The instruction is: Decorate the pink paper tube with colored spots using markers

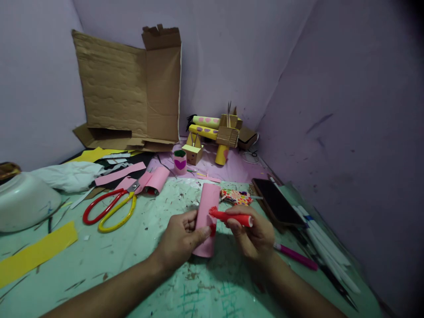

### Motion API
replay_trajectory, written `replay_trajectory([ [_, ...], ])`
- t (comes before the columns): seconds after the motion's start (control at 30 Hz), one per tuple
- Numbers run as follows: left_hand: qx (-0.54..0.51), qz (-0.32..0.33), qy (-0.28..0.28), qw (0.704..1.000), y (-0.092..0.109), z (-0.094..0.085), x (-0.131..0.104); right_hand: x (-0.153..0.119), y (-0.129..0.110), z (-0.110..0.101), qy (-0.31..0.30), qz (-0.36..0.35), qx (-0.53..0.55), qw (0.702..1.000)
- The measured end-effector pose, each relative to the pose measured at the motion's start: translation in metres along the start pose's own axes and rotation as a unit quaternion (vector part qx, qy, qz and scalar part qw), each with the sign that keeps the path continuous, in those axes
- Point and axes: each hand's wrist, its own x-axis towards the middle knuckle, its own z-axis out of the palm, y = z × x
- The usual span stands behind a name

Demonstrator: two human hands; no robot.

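A pink paper tube (208,196) is held by my left hand (183,236), with the thumb across its front near the lower end and the fingers behind its left side. Two red marks show on the tube, one above the other. My right hand (253,234) grips a red marker (233,217) between thumb and fingers. The marker's tip meets the upper red mark on the tube. Just beyond my right hand lies a small floral-patterned piece (236,197). A purple marker (296,257) rests beside my right wrist.
Scissors (121,206) with red and yellow handles lie left, near a pink roll (157,180). A yellow strip (39,252) and white bowl (24,201) are farther left. Cardboard (115,84) and a tube-built animal figure (212,130) stand behind. A phone (276,199) and white sticks (326,245) lie right.
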Motion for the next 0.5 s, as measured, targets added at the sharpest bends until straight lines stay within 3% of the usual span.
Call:
replay_trajectory([
  [0.5,0.023,0.001,0.012,1.000,-0.0003,-0.0006,-0.0002,-0.0021,0.0027,-0.0024,-0.006,0.003,-0.052,0.999],
])
